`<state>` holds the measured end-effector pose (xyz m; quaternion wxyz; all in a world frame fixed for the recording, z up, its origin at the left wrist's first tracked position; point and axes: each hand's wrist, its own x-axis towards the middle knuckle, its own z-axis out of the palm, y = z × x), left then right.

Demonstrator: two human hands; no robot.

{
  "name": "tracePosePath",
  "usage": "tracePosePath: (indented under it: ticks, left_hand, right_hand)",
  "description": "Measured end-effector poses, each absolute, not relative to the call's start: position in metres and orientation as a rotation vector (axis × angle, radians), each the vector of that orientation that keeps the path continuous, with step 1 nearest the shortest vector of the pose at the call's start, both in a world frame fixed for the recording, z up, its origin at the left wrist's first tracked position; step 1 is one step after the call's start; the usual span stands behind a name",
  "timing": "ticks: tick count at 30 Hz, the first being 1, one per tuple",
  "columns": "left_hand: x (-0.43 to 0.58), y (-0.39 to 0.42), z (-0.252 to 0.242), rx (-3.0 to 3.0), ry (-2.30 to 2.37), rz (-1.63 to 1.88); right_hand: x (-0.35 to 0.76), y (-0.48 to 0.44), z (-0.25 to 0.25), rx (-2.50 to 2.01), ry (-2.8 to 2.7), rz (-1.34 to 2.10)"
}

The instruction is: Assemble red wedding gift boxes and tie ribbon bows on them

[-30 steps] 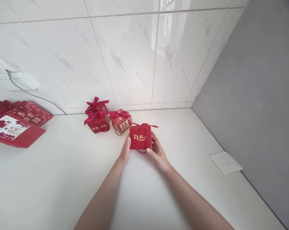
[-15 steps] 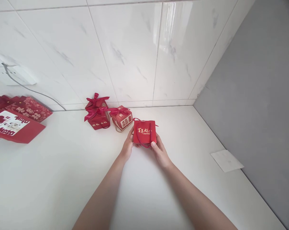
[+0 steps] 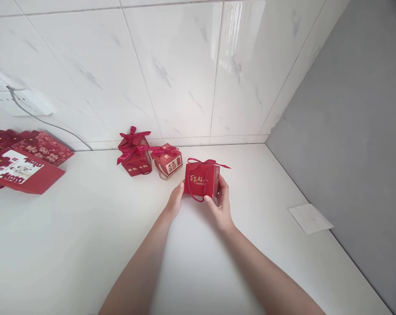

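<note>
While the left hand (image 3: 175, 200) bears on the left side of a red gift box (image 3: 198, 191), the right hand (image 3: 221, 209) grips the opposite side, with its thumb at the lower right front edge and its fingers along the right face. Both hands are set to the width of the box; neither is free. The box is at the centre of the frame; whether its base touches the bench (image 3: 86, 240) cannot be told.

Judged from visible condition, closure of the held box appears complete: the ribbon bow (image 3: 214, 162) lies across its top and the rope handle (image 3: 189, 183) hangs down its front. Contents cannot be verified. Release is not yet done.

Three further boxes stand left of centre, near the tiled wall (image 3: 185, 78): a rear box (image 3: 125, 142), a front box (image 3: 139, 169) and a cream-labelled box (image 3: 174, 164). All three carry bows, appear finished and are clear of both hands. Red bags (image 3: 50, 178) at the left edge of the frame are untouched.
</note>
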<state>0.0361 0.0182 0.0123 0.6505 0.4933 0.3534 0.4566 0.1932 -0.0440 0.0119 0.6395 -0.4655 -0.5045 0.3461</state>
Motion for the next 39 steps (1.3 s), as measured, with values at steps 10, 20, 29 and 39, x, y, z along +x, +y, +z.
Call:
tracePosePath:
  ticks: [10,20,29,39]
  left_hand:
    - [0.043,0.015,0.018,1.231,0.875,1.153]
    - [0.044,0.018,0.012,1.170,0.858,1.283]
    - [0.041,0.019,0.011,1.082,0.837,1.238]
    - [0.043,0.018,0.011,1.050,0.885,1.232]
  right_hand:
    - [0.188,-0.046,0.013,-1.173,-1.434,0.515]
    - [0.193,-0.038,0.002,-1.038,-1.075,1.014]
    - [0.196,-0.040,0.010,-0.957,-1.195,1.001]
    - [0.196,-0.040,0.004,-0.967,-1.275,0.890]
